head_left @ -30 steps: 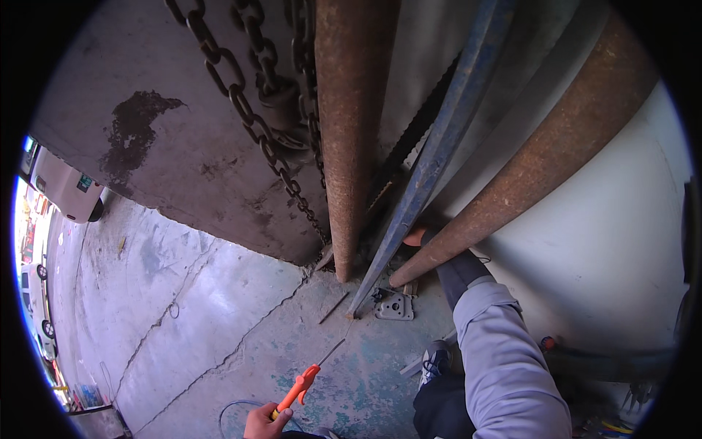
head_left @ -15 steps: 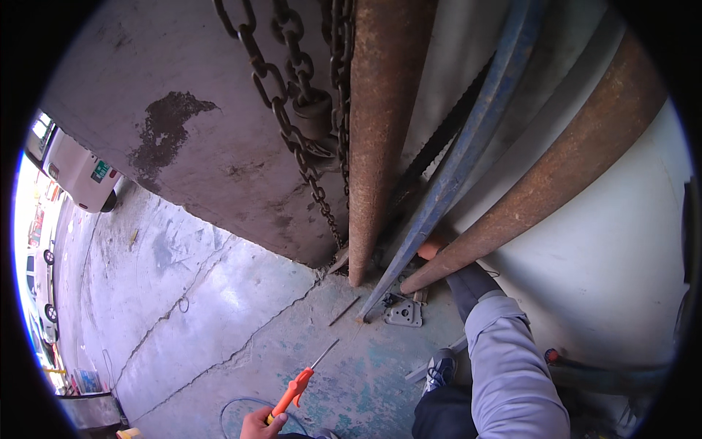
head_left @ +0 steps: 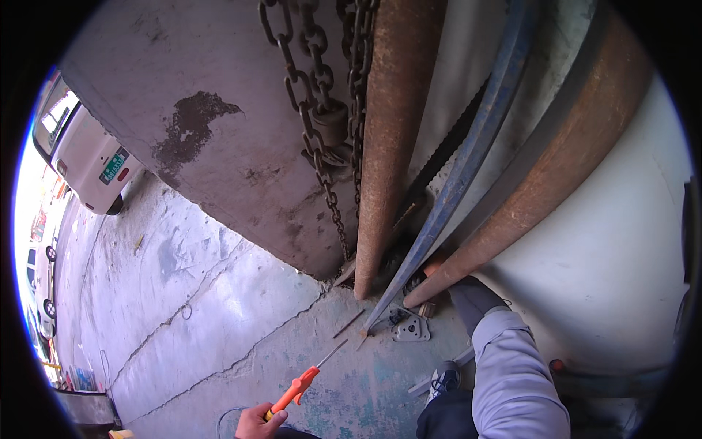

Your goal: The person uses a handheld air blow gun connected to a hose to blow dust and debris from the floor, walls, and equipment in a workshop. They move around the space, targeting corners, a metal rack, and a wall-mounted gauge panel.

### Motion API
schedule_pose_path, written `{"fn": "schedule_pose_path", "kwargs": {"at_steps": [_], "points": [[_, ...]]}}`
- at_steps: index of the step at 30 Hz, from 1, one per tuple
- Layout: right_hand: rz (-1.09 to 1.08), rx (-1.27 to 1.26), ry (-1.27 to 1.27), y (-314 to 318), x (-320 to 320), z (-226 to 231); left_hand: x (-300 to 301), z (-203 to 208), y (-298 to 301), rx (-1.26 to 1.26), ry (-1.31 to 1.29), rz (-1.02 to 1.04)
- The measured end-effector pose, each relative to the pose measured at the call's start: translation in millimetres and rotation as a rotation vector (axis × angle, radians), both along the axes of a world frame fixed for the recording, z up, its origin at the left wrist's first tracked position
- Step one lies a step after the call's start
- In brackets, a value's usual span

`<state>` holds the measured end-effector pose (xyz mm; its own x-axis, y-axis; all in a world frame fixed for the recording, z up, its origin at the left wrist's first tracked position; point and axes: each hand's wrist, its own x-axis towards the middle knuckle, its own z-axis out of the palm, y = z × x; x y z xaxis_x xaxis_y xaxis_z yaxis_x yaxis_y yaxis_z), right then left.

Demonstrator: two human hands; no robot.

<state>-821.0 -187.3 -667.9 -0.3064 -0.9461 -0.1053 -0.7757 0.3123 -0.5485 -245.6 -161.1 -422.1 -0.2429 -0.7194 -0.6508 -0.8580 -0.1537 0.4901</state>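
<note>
My left hand (head_left: pixel 256 422), near the lower edge, is closed round the yellow grip of an orange welding electrode holder (head_left: pixel 300 385). A thin metal rod (head_left: pixel 333 354) sticks out of its tip, pointing up and to the right. My right hand (head_left: pixel 435 261) reaches in behind the foot of the curved-looking rusty pipe (head_left: pixel 526 212), beside the wall. Pipe and shadow hide its fingers. Just left of it leans a blue metal bar (head_left: pixel 455 184), its lower end on the floor. A grey metal plate with holes (head_left: pixel 414 330) lies close to these feet.
Another rusty pipe (head_left: pixel 391 161) stands left of the blue bar. Heavy chains (head_left: pixel 311 135) hang before the grey wall (head_left: pixel 241 175). A thin rod (head_left: pixel 349 323) lies on the cracked concrete floor (head_left: pixel 241 322). My shoe (head_left: pixel 442 382) is beside a metal strip. A white vehicle (head_left: pixel 95 161) stands outside at left.
The whole view has shifted a little, so the pipes, chains and vehicle sit farther right. My left hand still holds the electrode holder; my right arm stays reaching behind the pipe.
</note>
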Motion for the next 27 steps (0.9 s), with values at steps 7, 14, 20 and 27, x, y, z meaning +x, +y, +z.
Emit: {"fn": "schedule_pose_path", "kwargs": {"at_steps": [7, 14, 20, 27], "points": [[-0.145, 0.007, -0.058, 20.3, 3.4, 20.3, 20.0, 38.3, 6.2, 0.035, 0.065, 0.097], [-0.283, -0.003, -0.099, 31.7, 4.3, 18.5, 36.4, 30.3, 5.3, 0.019, 0.139, 0.177], [-0.399, -0.024, -0.146, 37.2, 8.7, 23.8, 45.2, 42.7, 13.2, 0.083, 0.114, 0.176], [-0.542, -0.083, -0.239, 40.3, -3.3, 36.7, 62.1, 45.9, 25.0, 0.079, 0.163, 0.270]]}}
